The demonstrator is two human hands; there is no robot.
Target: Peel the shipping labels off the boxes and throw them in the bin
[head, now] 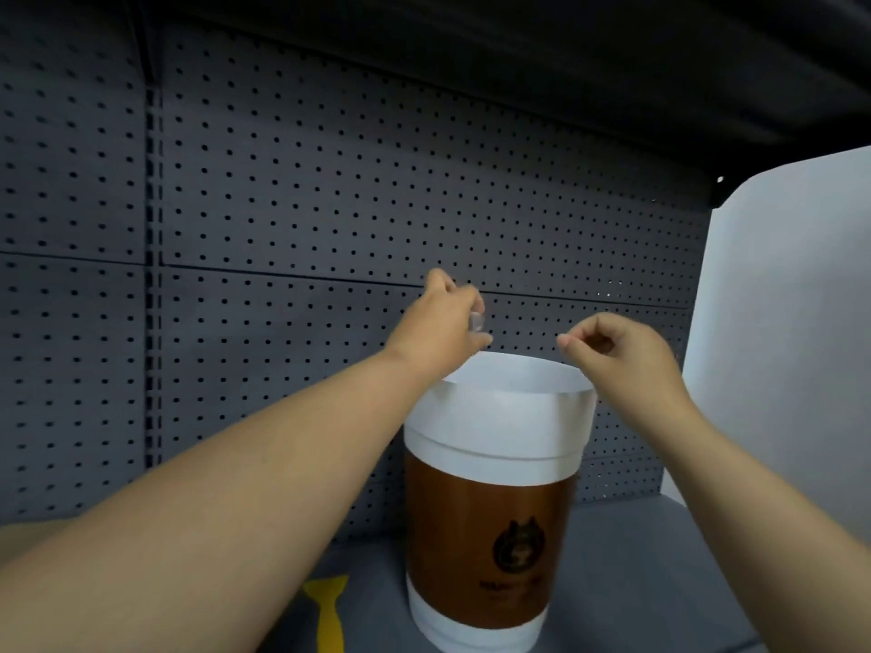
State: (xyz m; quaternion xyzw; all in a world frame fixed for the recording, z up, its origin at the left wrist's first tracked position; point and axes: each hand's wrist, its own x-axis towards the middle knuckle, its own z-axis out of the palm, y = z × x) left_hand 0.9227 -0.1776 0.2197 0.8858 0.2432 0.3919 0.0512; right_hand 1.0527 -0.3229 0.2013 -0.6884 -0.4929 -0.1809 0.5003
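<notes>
Bin: a cup-shaped bin (495, 501), white with a brown band, stood at 6 o'clock before the grey pegboard (330, 190).
Left hand: the left hand (438, 322) hovered over the rim at 11 o'clock, fingers curled around something small and pale; whether label scrap, unclear.
Right hand: the right hand (622, 355) hung at 1 o'clock, fingertips pinched, contents not discernible.
Boxes: out of view.

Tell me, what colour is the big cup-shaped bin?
The bin is white with a brown band, in the head view.
</notes>
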